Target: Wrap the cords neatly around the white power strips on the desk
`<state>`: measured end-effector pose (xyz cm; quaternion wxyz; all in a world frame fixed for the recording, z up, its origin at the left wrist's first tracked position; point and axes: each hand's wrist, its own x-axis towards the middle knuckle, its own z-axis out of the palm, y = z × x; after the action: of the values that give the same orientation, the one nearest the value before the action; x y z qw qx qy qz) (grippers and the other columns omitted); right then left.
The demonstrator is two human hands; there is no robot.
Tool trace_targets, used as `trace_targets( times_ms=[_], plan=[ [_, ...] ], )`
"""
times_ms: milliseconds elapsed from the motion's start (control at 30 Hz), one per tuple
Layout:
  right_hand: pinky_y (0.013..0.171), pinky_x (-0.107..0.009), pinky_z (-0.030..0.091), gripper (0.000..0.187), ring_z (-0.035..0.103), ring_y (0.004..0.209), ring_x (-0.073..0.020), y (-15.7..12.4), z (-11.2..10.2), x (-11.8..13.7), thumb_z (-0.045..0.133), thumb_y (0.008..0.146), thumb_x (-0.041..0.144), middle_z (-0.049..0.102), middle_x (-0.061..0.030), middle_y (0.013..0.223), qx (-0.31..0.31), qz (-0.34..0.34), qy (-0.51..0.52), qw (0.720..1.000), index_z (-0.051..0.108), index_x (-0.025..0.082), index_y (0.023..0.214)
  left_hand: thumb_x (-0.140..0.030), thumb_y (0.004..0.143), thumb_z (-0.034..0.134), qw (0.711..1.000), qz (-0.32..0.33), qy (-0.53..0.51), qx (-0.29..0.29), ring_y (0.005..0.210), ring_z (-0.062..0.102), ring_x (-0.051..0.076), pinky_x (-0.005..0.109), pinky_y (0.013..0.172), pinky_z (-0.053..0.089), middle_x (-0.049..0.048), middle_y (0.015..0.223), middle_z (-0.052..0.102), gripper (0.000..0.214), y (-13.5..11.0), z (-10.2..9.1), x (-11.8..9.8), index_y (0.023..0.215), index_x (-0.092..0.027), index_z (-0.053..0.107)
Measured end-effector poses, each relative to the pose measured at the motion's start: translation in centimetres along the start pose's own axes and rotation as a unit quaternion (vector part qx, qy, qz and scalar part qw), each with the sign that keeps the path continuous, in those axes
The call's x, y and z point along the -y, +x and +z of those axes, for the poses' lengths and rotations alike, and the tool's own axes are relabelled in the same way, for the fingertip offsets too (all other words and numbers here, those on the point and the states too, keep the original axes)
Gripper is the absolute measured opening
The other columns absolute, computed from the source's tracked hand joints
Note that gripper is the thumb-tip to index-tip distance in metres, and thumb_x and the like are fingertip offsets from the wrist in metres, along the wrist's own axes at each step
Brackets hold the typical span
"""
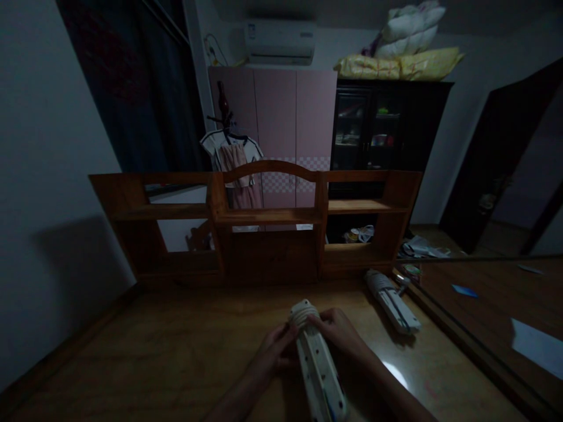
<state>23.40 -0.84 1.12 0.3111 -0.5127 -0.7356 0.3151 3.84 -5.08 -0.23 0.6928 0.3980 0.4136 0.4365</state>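
A white power strip (pixel 320 368) lies lengthwise on the wooden desk (pixel 176 346) in front of me, its cord wound in coils round the far end (pixel 302 315). My left hand (pixel 273 350) grips the strip's left side with curled fingers. My right hand (pixel 336 329) is closed on its right side, fingertips touching the coiled cord. A second white power strip (pixel 393 300), also wrapped with its cord, lies further right on the desk, apart from both hands.
A wooden shelf unit (pixel 268 225) stands along the desk's back edge. Behind it are a pink wardrobe (pixel 275 126), hanging clothes (pixel 233 158) and a dark cabinet (pixel 387 129). Papers (pixel 536 349) lie on the surface to the right. The room is dim.
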Motion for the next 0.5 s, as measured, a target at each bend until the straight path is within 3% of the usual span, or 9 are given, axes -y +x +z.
trace_targets(
  times_ms=[167,367,500],
  plan=[
    [0.050,-0.022,0.032,0.052,0.051,0.055,-0.0147,-0.3,0.1,0.6,0.053,0.080,0.058,0.060,-0.0013,0.057,0.001,-0.041,0.005,0.999,0.071,0.010,0.068,-0.051,0.069,0.071,1.000,-0.021,-0.021,-0.009,0.102,0.063,0.029,0.038,0.070,0.056,0.0118,0.125,0.058,0.064,-0.5,0.0,-0.6,0.123,-0.024,0.050],
    [0.057,-0.025,0.039,0.048,0.055,0.061,-0.0190,-0.5,0.0,1.4,0.054,0.079,0.055,0.067,-0.0038,0.065,0.008,-0.052,0.030,0.998,0.074,0.012,0.077,-0.053,0.066,0.072,0.999,-0.036,-0.016,-0.009,0.084,0.069,0.024,0.034,0.067,0.055,0.0093,0.111,0.065,0.067,-0.3,-0.2,-0.9,0.123,-0.025,0.048],
    [0.057,-0.025,0.039,0.048,0.055,0.062,-0.0186,-0.7,0.1,1.5,0.054,0.080,0.055,0.066,-0.0031,0.065,0.014,-0.042,0.037,0.998,0.073,0.011,0.075,-0.054,0.070,0.067,1.000,-0.027,0.014,0.007,0.087,0.068,0.026,0.037,0.073,0.054,0.0101,0.103,0.068,0.061,-0.2,-0.6,-0.7,0.118,-0.019,0.052]
  ],
)
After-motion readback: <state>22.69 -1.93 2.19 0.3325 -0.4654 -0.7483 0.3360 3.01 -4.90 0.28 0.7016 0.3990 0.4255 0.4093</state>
